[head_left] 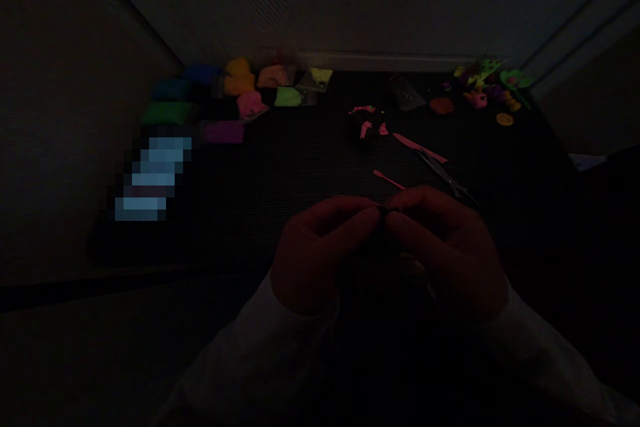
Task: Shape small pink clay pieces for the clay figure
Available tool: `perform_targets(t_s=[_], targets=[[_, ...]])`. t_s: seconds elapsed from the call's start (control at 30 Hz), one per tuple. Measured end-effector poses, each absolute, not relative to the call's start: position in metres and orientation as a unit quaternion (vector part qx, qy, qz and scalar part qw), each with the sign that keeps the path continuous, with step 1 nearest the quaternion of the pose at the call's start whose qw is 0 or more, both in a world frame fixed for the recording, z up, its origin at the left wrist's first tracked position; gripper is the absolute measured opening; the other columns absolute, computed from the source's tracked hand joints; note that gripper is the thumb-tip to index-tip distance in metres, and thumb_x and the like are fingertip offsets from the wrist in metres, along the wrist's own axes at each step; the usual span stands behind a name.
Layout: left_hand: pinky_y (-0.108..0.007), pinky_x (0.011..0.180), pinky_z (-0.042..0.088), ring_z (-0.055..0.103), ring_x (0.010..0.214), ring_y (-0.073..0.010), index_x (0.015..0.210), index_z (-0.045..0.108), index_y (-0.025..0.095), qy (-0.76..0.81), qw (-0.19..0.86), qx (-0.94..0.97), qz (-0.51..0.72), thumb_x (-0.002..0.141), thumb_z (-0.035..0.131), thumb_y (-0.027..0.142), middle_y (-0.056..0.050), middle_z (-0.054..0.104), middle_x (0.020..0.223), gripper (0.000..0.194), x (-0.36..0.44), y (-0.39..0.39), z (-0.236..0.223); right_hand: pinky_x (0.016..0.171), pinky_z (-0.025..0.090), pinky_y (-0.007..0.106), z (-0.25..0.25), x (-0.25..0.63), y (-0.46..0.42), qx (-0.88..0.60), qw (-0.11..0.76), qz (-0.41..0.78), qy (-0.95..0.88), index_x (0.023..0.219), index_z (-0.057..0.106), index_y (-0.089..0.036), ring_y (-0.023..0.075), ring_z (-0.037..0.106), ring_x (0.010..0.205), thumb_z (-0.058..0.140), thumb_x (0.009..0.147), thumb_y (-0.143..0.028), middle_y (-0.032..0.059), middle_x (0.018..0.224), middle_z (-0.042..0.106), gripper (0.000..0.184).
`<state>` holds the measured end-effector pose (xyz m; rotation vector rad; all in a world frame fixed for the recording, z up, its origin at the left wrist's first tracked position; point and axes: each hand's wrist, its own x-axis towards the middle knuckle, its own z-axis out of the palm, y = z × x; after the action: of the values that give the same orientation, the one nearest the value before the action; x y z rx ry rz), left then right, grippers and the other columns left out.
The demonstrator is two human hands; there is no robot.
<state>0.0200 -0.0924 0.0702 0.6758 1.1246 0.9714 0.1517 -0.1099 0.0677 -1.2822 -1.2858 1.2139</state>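
Both hands meet near the front edge of the dark table. My left hand (315, 253) is closed, thumb and fingertips pinching a small dark piece (383, 211). Pressed on the same piece from the other side is my right hand (453, 247), also closed. Poor light and the fingers hide most of it, so its kind is unclear. Just beyond the fingertips lies a thin pink modelling tool (387, 179). A pink plastic knife (417, 147) rests against metal scissors (447, 178). Farther back sits a dark shape with pink bits (367, 128) on and beside it.
Coloured packs of modelling clay, among them a purple pack (225, 132) and an orange pack (240, 78), line the back left. A lit, blurred screen (155, 177) lies at left. Small colourful clay figures (480, 97) and a reddish lump (441, 105) stand at back right, before a pale panel (425, 7).
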Motion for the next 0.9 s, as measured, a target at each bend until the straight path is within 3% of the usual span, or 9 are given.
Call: perform_targets(t_s=[0.23,0.5,0.9], targets=[[-0.022,0.057,0.044,0.057,0.060,-0.0102,0.066,0.066,0.020,0.483,0.708,0.286,0.430,0.062,0.068,0.026,0.002,0.063,0.061,0.007,0.0184,-0.0921,0.0681,0.058,0.043,0.023,0.0680,0.1512,-0.1078,-0.520,0.459,0.518,-0.500,0.075,0.058,-0.022,0.0092,0.054,0.063,0.058,0.075,-0.026,-0.0037,0.068,0.058,0.005],[-0.025,0.063,0.047,0.059,0.061,-0.0115,0.065,0.067,0.020,0.452,0.707,0.299,0.454,0.058,0.069,0.012,0.002,0.065,0.064,0.011,0.0188,-0.0941,0.0696,0.054,0.045,0.023,0.0663,0.1521,-0.1065,-0.498,0.462,0.586,-0.442,0.074,0.058,-0.022,0.0101,0.055,0.060,0.059,0.073,-0.030,-0.0032,0.066,0.058,0.007],[-0.021,0.059,0.044,0.057,0.061,-0.0096,0.064,0.066,0.020,0.444,0.701,0.309,0.464,0.059,0.068,0.012,0.003,0.063,0.067,0.009,0.0200,-0.0931,0.0665,0.053,0.044,0.022,0.0665,0.1517,-0.1070,-0.492,0.463,0.593,-0.438,0.074,0.059,-0.022,0.0097,0.054,0.060,0.060,0.072,-0.030,-0.0035,0.066,0.059,0.008]])
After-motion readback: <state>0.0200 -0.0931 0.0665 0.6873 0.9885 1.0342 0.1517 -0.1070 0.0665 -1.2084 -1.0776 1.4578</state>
